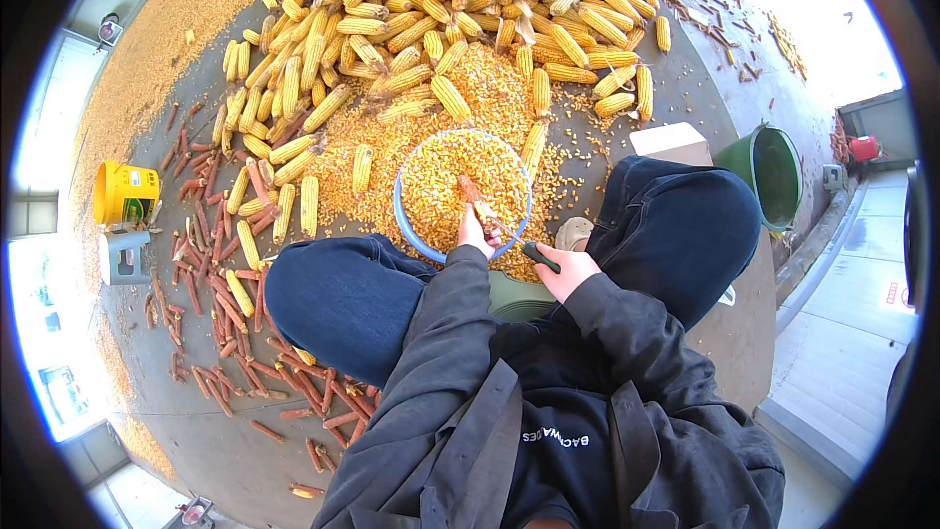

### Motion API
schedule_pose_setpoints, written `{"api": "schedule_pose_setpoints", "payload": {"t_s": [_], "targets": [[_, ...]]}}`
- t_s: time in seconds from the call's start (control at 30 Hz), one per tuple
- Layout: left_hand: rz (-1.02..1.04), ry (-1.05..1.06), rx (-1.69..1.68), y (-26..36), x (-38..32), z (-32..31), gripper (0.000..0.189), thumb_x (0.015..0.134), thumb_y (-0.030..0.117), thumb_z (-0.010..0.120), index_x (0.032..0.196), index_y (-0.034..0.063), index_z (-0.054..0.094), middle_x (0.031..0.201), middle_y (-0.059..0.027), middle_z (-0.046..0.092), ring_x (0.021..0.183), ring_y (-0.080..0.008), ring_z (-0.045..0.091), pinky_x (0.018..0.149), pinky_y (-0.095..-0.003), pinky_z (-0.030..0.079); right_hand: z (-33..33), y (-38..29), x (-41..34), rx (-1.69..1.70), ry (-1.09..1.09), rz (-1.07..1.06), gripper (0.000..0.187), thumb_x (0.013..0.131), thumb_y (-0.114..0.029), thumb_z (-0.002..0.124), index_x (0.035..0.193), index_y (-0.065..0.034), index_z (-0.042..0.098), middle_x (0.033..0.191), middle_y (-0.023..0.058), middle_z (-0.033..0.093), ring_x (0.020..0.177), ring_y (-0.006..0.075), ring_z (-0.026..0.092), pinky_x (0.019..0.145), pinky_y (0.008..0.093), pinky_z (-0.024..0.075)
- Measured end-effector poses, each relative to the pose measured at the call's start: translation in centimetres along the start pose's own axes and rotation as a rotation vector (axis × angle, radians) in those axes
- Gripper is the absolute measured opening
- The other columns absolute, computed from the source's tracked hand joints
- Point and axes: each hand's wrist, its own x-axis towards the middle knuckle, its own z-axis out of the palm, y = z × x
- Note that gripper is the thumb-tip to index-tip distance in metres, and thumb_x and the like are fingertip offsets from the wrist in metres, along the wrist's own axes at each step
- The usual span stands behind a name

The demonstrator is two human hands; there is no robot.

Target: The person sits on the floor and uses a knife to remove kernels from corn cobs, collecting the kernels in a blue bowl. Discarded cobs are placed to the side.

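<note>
My left hand (477,234) grips a mostly stripped corn cob (468,189), its red-brown core bare at the far end and some kernels left near my fingers. In my right hand (565,270) is the dark green handle of a screwdriver-like tool (540,256). Its thin metal shaft reaches to the cob's near end; the tip's exact contact is too small to tell. Both hands are over the near side of a blue-rimmed basin (397,200) heaped with loose yellow kernels (448,162). A green plastic surface (518,295) shows between my legs.
Unshelled corn ears (411,37) are piled beyond the basin. Bare red cobs (220,301) litter the floor at left, near a yellow bucket (121,192) and a grey-blue plastic container (125,257). At right stand a white box (670,144) and a green bucket (764,176).
</note>
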Motion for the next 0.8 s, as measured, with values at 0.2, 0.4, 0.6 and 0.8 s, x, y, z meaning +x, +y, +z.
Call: {"api": "schedule_pose_setpoints", "payload": {"t_s": [0.2,0.4,0.6,0.8], "targets": [[-0.048,0.062,0.032,-0.2,0.8,-1.6,0.042,0.084,0.054,0.027,0.067,0.0177,0.040,0.047,-0.0002,0.027,0.034,-0.0127,0.024,0.033,-0.0245,0.016,-1.0,0.3,2.8,0.100,-0.217,0.193,0.033,0.072,-0.027,0.052,0.100,-0.0108,0.060,0.079,0.0185,0.060,0.072,0.0281,0.059,0.068,0.0328,0.0461],[-0.069,0.237,0.012,0.1,1.3,-2.4,0.039,0.083,0.054,0.030,0.073,0.0175,0.040,0.057,-0.0035,0.034,0.043,-0.0140,0.032,0.037,-0.0254,0.022,1.1,0.1,4.2,-0.021,-0.156,0.110,0.032,0.073,-0.026,0.052,0.100,-0.0109,0.060,0.067,0.0168,0.059,0.060,0.0253,0.059,0.059,0.0325,0.0459],[-0.106,0.008,-0.073,0.4,1.1,-2.7,0.041,0.085,0.052,0.026,0.069,0.0167,0.039,0.050,-0.0005,0.030,0.039,-0.0128,0.028,0.036,-0.0261,0.019,2.6,-0.2,2.9,-0.112,-0.048,0.023,0.030,0.074,-0.024,0.051,0.098,-0.0078,0.059,0.074,0.0191,0.059,0.069,0.0321,0.058,0.066,0.0380,0.0460],[0.048,0.087,-0.078,-1.6,0.9,0.1,0.040,0.085,0.050,0.032,0.069,0.0147,0.042,0.048,0.0012,0.035,0.036,-0.0114,0.030,0.035,-0.0254,0.021,5.1,0.2,5.6,-0.147,0.051,0.032,0.028,0.075,-0.023,0.051,0.096,-0.0062,0.058,0.074,0.0198,0.059,0.070,0.0343,0.057,0.066,0.0406,0.0460]]}}
